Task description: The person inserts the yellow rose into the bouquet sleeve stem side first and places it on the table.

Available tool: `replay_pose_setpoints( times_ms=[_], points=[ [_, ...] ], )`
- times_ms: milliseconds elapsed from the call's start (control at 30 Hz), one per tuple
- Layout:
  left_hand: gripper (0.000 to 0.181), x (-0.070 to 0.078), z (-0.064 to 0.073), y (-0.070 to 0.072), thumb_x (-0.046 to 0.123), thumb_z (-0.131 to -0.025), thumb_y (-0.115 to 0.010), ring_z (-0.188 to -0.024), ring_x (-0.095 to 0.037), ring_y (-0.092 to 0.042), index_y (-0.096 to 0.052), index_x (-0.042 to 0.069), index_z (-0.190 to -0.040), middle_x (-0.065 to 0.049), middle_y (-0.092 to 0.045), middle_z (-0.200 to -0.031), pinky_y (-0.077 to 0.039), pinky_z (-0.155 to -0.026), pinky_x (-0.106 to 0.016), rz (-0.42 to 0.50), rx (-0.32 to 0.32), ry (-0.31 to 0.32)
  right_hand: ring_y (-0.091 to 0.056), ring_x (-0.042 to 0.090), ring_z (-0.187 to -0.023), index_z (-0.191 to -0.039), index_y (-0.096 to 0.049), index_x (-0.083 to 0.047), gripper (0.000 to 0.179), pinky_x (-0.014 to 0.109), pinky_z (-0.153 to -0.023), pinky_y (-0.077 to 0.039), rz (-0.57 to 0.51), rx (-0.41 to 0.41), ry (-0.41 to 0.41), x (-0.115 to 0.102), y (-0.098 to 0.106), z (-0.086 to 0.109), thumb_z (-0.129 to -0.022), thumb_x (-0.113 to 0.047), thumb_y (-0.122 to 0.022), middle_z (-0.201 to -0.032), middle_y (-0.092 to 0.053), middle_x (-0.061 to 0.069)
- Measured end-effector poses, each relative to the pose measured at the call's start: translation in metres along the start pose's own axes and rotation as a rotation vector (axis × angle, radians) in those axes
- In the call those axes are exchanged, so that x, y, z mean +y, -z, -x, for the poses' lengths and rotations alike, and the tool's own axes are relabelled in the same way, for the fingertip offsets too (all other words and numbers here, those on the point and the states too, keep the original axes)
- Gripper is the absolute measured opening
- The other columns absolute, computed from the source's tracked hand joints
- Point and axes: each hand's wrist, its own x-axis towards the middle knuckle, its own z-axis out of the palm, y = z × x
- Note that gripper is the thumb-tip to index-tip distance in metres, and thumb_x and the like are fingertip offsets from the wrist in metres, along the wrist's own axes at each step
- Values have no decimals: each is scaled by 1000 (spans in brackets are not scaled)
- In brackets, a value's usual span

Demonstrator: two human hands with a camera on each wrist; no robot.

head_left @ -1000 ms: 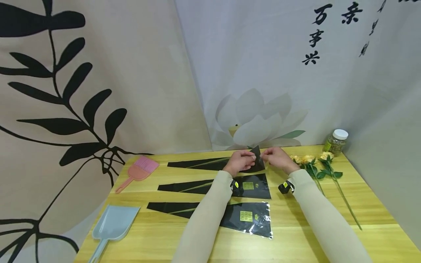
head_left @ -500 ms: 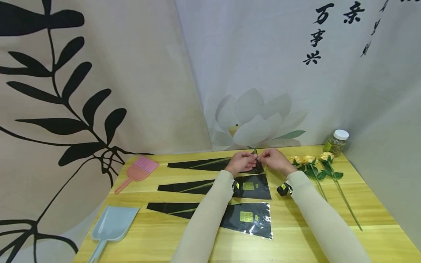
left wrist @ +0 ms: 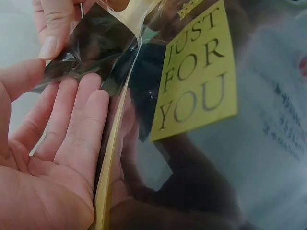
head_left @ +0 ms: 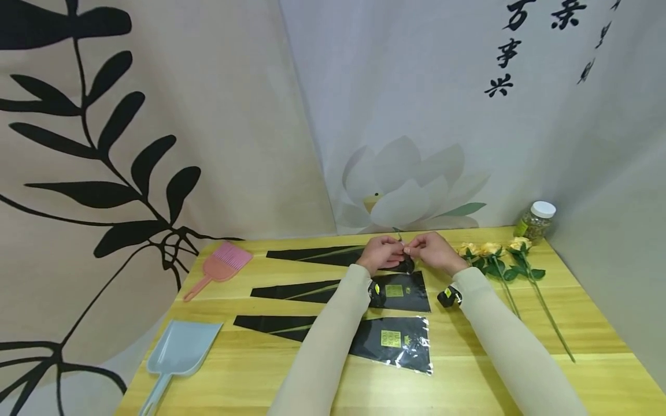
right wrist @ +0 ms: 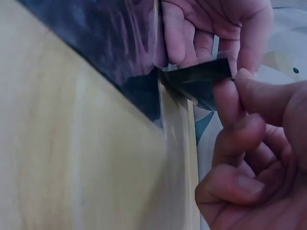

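Observation:
At the back of the table lies a black flower sleeve (head_left: 317, 257) with a pale green diagonal stripe. Both hands are at its wide right end. In the head view my left hand (head_left: 382, 254) is on the left, with my right hand (head_left: 433, 252) close beside it. Thumb and finger of the right hand pinch a folded black corner (right wrist: 201, 80) in the right wrist view. The left wrist view has my left hand (left wrist: 57, 163) palm up, gripping the edge of the same flap (left wrist: 100, 36) between thumb and fingers. A yellow "JUST FOR YOU" label (left wrist: 199, 72) shows beside it.
Two more black sleeves lie nearer, a middle one (head_left: 413, 292) and a front one (head_left: 416, 349). Yellow roses (head_left: 491, 249) and a white-lidded jar (head_left: 536, 221) stand out at right. A pink brush and dustpan (head_left: 224, 263) and a blue dustpan (head_left: 182, 349) are at left.
The raised corner of the rear sleeve has been folded down and in between the fingers. My right hand has shifted slightly left, closer to the left hand.

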Motion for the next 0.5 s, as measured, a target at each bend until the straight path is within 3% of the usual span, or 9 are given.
replay_pose_setpoints(
  times_ms=[333, 500],
  points=[
    [13, -5, -5, -6, 15, -94, -79, -88, -20, -80, -84, 18, -106, -3, -82, -98, -67, -81, -36, -38, 64, -15, -53, 19, -65, -103, -70, -3, 22, 31, -58, -46, 18, 29, -29, 7, 5, 4, -108, -22, -62, -90, -73, 12],
    [14, -5, -2, -11, 13, -95, -79, -85, -18, -80, -85, 16, -106, -5, -83, -96, -67, -80, -34, -89, 98, -51, -60, 20, -68, -102, -72, -4, 21, 32, -60, -49, 80, 73, -56, 9, 8, 5, -106, -23, -64, -91, -75, 11]
  ],
)
